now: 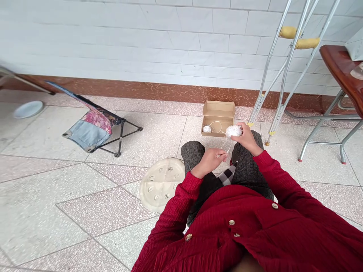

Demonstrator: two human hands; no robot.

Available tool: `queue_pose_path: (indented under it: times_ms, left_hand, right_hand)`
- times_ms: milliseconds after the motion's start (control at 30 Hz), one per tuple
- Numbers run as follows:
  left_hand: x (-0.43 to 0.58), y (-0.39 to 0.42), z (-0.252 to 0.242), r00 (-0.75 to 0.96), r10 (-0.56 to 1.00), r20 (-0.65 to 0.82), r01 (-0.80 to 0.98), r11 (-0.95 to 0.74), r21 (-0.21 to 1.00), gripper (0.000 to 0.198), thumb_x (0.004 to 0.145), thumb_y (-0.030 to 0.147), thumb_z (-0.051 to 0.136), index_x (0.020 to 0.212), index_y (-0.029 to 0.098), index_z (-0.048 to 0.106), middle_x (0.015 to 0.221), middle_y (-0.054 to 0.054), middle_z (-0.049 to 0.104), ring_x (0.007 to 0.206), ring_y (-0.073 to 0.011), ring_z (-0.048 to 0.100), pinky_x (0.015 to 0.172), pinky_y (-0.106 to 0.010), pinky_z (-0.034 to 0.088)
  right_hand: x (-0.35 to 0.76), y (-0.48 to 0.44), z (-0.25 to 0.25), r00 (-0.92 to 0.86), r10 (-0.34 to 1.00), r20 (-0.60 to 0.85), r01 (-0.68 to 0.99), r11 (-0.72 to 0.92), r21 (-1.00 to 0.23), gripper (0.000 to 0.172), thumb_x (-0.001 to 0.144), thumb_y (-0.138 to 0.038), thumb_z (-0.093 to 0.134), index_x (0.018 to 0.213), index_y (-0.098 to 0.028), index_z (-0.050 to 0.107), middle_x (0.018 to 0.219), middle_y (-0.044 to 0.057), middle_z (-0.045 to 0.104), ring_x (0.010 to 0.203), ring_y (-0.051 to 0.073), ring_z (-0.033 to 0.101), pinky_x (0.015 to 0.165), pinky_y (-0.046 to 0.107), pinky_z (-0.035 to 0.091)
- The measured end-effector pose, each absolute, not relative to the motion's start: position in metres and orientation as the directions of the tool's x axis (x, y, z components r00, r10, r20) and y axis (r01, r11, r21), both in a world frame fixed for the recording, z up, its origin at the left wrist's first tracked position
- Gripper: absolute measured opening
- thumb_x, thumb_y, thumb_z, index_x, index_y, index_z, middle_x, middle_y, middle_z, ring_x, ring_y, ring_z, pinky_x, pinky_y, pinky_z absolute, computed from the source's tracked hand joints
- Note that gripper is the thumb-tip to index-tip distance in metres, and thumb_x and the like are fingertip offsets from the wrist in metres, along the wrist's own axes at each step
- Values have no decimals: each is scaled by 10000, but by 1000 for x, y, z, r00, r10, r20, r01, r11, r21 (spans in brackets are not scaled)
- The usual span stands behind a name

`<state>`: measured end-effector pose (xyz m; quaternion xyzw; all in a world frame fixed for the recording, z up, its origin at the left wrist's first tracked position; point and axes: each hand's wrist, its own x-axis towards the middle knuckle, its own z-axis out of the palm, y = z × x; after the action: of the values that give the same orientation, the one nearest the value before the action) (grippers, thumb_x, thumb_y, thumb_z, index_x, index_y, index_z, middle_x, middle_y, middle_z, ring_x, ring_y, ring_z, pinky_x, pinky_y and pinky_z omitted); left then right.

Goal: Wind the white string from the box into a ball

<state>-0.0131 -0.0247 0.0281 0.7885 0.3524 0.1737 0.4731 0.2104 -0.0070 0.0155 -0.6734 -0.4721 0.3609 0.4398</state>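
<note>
My right hand (246,138) grips a fluffy white yarn ball (234,131) above my knee. Lower and to the left, my left hand (213,159) pinches a strand of white yarn (228,147) that hangs from the ball. In front of me on the floor lies an open cardboard box (206,133), its lid tipped back towards the wall. Inside it, at the left, rests a smaller ball of white yarn (207,129), with a loose strand curving across the box.
A folding stool with a fabric seat (98,132) stands to the left. A round cream cover with holes (151,189) lies by my left leg. Crutches (283,94) lean on the wall at right, near a brown-topped table (337,64). A pale round lid (28,109) lies far left.
</note>
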Motion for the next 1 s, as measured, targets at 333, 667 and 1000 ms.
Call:
queue_pose_path:
  times_ms: [333,667,1000]
  left_hand:
    - [-25,8,46,701,683,205,275,-524,806,271,983,350,632,813,189,770,889,-48,774,887,-198,682,1046,-412,465]
    - [-22,6,0,505,859,-78,124,18,992,484,846,614,695,753,147,778,819,-63,781,791,-201,689,815,-316,525]
    - [-21,-20,23,654,756,-32,322,-240,916,376,982,384,568,724,159,723,740,-18,715,710,-145,619,735,-262,446]
  right_hand:
    - [179,-62,2,-321,845,-427,-68,-471,-880,616,567,-219,808,1156,-227,623,948,-5,616,822,165,578,683,281,520]
    - [182,-63,61,-248,914,-320,-497,-404,-768,542,604,-229,861,1095,-241,631,1115,35,686,938,204,677,775,363,634]
    - [207,-8,20,320,943,89,446,-67,-892,677,517,-275,835,1140,-233,574,1157,70,534,1094,281,541,1003,474,485]
